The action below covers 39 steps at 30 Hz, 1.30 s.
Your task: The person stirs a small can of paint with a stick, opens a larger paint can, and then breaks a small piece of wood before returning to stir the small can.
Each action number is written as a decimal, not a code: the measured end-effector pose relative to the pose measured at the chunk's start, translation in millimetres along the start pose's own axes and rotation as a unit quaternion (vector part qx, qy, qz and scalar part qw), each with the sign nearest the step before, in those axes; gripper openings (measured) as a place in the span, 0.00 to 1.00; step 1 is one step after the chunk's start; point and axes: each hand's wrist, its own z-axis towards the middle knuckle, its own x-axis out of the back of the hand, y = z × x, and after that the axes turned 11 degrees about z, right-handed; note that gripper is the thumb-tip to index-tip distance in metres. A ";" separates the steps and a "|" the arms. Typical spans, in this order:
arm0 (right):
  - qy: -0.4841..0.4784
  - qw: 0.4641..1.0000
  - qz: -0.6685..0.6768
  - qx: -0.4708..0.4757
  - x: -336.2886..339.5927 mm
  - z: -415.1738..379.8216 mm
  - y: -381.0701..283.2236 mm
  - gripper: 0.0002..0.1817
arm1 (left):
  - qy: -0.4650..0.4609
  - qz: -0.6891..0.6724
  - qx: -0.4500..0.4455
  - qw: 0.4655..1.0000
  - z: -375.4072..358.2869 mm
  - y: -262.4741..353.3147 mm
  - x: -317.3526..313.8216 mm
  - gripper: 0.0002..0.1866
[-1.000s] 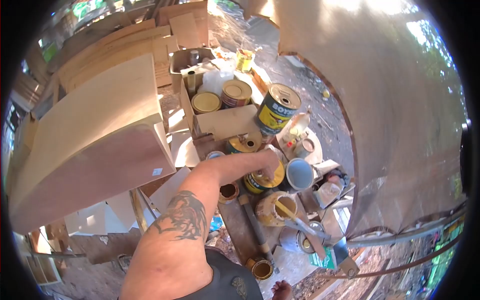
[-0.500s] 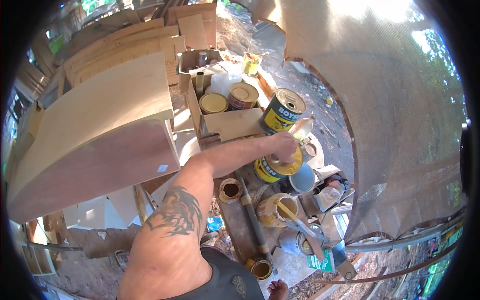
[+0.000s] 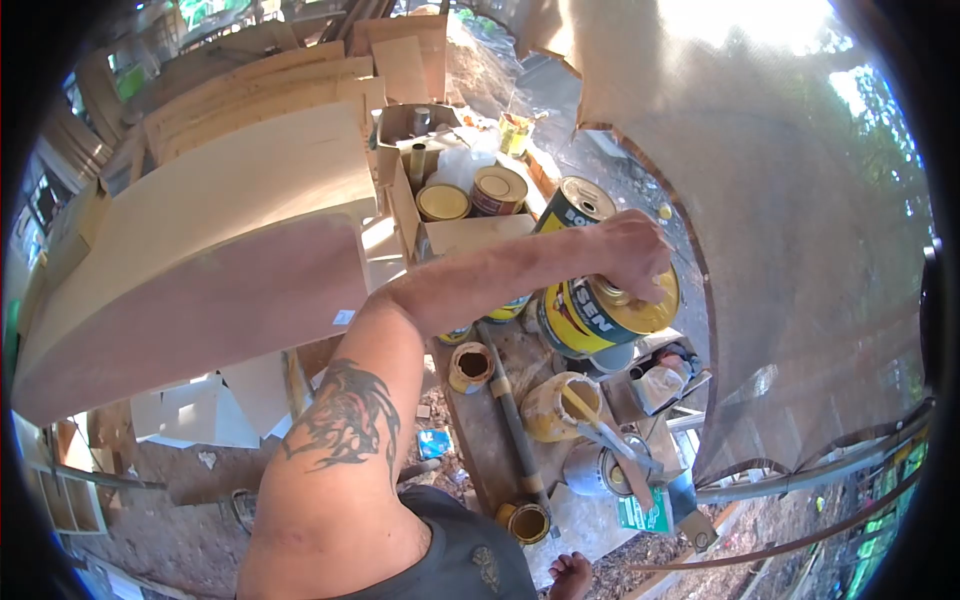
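My left hand (image 3: 632, 256) grips the top of a yellow and dark blue paint can (image 3: 600, 312) from above and holds it lifted over the cluttered wooden bench (image 3: 480, 440). My tattooed forearm stretches across the bench to it. A second can of the same kind (image 3: 578, 200) stands just behind my hand. My right hand is out of sight.
A cardboard box (image 3: 470, 235) with two closed cans stands at the back. Below the lifted can sit a paint-smeared tin with a stick (image 3: 555, 405), a small rusty tin (image 3: 470, 365) and a long handle (image 3: 510, 410). A large plywood panel (image 3: 200, 260) fills the left; brown mesh (image 3: 800, 250) hangs on the right.
My left hand took hold of the yellow can on the bench, lifted it and carried it up and to the right, nearer the camera.
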 end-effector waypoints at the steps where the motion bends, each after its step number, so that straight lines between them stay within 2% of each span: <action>1: -0.008 1.000 -0.005 0.013 3.9 -4.0 -1.8 0.23 | -0.002 -0.002 -0.006 1.000 2.1 13.4 11.8 0.26; 4: -0.016 0.998 -0.045 0.033 -1.8 -17.0 -20.2 0.26 | -0.015 -0.022 -0.014 1.000 6.0 61.9 46.9 0.26; 7: -0.028 0.995 0.083 0.053 -21.1 -40.0 -48.4 0.15 | -0.004 -0.061 -0.026 0.998 1.2 115.0 64.1 0.27; 11: -0.177 0.961 0.212 0.004 -0.7 -32.7 -46.5 0.23 | 0.005 -0.136 -0.032 0.990 -18.2 194.8 74.0 0.27; 12: -0.201 0.953 0.225 -0.004 -4.3 -34.4 -46.6 0.27 | 0.045 -0.145 -0.053 0.987 -24.7 214.8 68.2 0.26; 15: -0.291 0.914 0.280 -0.038 -8.1 -48.2 -42.1 0.35 | 0.050 -0.185 -0.056 0.980 -45.7 279.2 50.6 0.25; 17: -0.260 0.900 0.343 -0.069 -18.4 -71.3 -44.6 0.37 | 0.053 -0.220 -0.076 0.971 -59.3 318.8 42.5 0.24; 21: -0.214 0.902 0.374 -0.029 6.6 -76.6 -14.3 0.40 | 0.090 -0.272 -0.087 0.954 -84.1 383.0 25.1 0.22; 25: -0.226 0.892 0.391 -0.013 33.6 -104.5 3.4 0.40 | 0.037 -0.300 -0.075 0.950 -110.1 431.1 8.2 0.20; 26: -0.230 0.905 0.358 -0.026 56.3 -98.6 23.2 0.40 | 0.026 -0.300 -0.073 0.951 -116.7 441.0 3.9 0.19; 29: -0.229 0.887 0.399 -0.039 63.4 -112.0 28.2 0.39 | -0.002 -0.294 -0.064 0.954 -135.9 462.1 -9.6 0.19; 33: -0.048 0.927 0.370 -0.042 62.7 -121.2 37.5 0.34 | -0.042 -0.276 -0.049 0.959 -164.6 478.4 -22.5 0.18; 37: -0.047 0.929 0.361 -0.065 64.6 -113.9 59.3 0.34 | -0.115 -0.300 -0.033 0.946 -194.5 501.3 -25.7 0.16; 39: -0.052 0.930 0.356 -0.074 66.9 -112.1 71.2 0.34 | -0.135 -0.345 0.004 0.929 -206.8 509.4 -22.7 0.15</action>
